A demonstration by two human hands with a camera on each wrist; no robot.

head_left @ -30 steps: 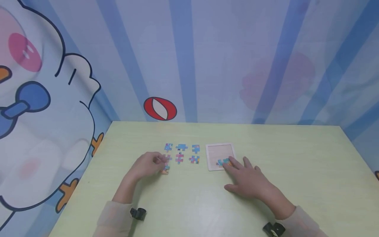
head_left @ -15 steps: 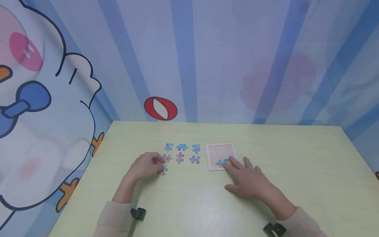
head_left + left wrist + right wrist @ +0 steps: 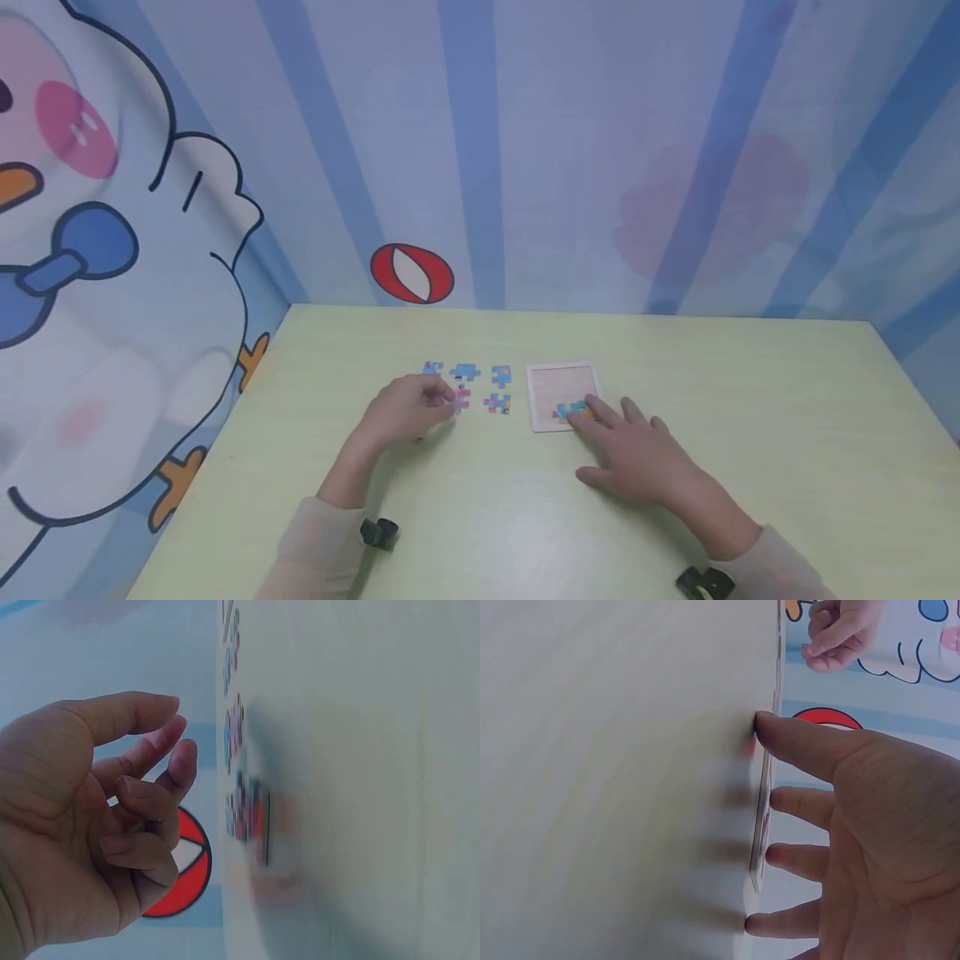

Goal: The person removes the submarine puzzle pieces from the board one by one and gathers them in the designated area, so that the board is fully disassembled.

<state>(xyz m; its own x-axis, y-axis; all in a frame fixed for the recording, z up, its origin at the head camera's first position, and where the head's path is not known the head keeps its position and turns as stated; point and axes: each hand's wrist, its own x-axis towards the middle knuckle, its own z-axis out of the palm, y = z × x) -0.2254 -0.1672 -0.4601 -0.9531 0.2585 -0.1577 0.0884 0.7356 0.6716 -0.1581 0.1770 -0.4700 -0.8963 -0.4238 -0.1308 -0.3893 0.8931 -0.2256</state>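
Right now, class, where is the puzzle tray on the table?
In the head view, the puzzle tray lies right of centre, beside the loose puzzle pieces, with the right hand resting on its near edge.

Soft, even light; both wrist views blurred close up.

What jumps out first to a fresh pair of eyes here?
The small cluster of colourful puzzle pieces mid-table, with the left hand hovering at its left edge, fingers loosely curled and holding nothing. Just right of them lies a pale square puzzle tray, where the right hand rests flat on the green table, fingertips touching the placed pieces at the tray's near edge. A big cartoon backdrop fills the left wall.
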